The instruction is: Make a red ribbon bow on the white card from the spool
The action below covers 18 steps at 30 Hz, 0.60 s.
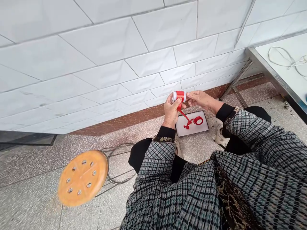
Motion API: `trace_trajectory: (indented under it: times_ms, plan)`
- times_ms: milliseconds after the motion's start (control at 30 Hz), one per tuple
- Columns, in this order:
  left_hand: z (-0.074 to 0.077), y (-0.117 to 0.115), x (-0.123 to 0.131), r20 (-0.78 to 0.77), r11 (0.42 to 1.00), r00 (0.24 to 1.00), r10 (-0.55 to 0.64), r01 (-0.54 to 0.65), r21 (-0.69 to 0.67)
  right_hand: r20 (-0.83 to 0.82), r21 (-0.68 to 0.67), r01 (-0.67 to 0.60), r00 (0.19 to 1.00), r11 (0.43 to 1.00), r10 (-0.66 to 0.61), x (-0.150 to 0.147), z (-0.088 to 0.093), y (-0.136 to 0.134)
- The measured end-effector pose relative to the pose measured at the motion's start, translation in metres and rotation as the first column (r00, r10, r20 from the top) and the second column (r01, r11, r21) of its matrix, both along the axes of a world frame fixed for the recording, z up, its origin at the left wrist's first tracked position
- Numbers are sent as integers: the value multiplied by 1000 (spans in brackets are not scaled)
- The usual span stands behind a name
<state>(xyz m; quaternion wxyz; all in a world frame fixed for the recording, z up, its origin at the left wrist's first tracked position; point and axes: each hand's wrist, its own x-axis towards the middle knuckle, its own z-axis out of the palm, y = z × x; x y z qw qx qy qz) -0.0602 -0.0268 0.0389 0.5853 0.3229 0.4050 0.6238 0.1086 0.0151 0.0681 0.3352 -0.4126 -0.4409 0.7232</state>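
Note:
Between my two hands is a white spool (pixel 175 96) wound with red ribbon (pixel 180 95). My left hand (pixel 171 111) is closed around the spool's left side, its thumb pressed on the ribbon. Fingers of my right hand (pixel 201 99) pinch the spool's right rim. A loose length of ribbon hangs down from the spool into a shallow white tray (pixel 195 131) with a dark edge, on the floor below. Inside the tray the ribbon's end lies in a loop and a crumpled bit (pixel 187 125).
An orange round stool seat (pixel 82 179) with metal legs (pixel 117 159) is at the lower left. On the right stands a metal-framed table (pixel 271 65) with a pale cable (pixel 285 60) on it. A white tiled wall (pixel 107 73) rises in front.

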Motion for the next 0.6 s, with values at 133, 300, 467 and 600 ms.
trace_trajectory:
  times_ms: [133,300,467,600]
  plan:
    - [1,7,3,-27,1000,1000,11,-10,16,-107,-100,-57,993,993,46,-6,18,-1]
    - [7,24,3,-33,998,999,-27,28,53,-197,-139,-123,976,983,94,-7,30,11]
    - [6,42,13,-22,994,995,-93,94,59,-295,-210,-95,955,973,30,-2,35,22]
    - [3,47,27,-4,990,990,-144,144,12,-206,-296,0,977,955,-63,2,35,24]
